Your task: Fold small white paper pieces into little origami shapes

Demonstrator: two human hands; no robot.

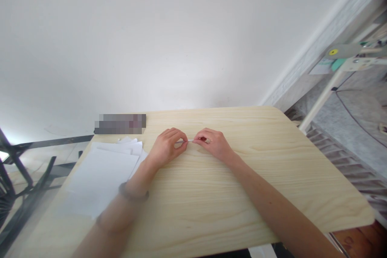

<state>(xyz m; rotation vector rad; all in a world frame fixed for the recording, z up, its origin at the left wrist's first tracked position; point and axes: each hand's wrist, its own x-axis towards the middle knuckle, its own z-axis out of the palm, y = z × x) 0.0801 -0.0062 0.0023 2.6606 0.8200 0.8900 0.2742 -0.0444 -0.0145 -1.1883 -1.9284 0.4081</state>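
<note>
My left hand [168,145] and my right hand [213,144] rest close together on a light wooden table [242,193], near its far edge. Both have their fingers curled in a pinch. Between the two sets of fingertips runs a thin white strip [190,140], small and hard to identify, held at each end. A dark band sits on my left wrist.
A loose stack of white paper sheets [102,173] lies on the table's left part, beside my left forearm. A white wall stands just behind the table. Dark metal frames are at the far left. A white stand and grey floor lie to the right.
</note>
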